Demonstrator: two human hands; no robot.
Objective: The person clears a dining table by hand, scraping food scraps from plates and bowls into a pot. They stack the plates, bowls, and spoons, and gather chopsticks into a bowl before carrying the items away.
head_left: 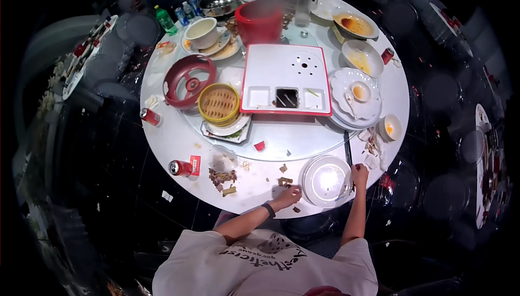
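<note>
A stack of white plates (327, 181) lies at the near edge of the round table. Just left of it is my left hand (287, 197), its fingers curled together beside brown food scraps (285, 181); anything between them is too small to name. On the right side of the stack, my right hand (359, 173) is closed next to dark chopsticks (348, 143); what its fingers hold is unclear. More scraps and bones (222, 177) lie to the left, with crumpled tissues (372, 160) to the right.
A white divided tray (271, 71) stands at the centre, before a red bucket (259, 24). Around it are a bamboo steamer (219, 103), a dark red ring (189, 82), stacked dishes (374, 98), a small bowl (389, 127) and a red can (180, 167).
</note>
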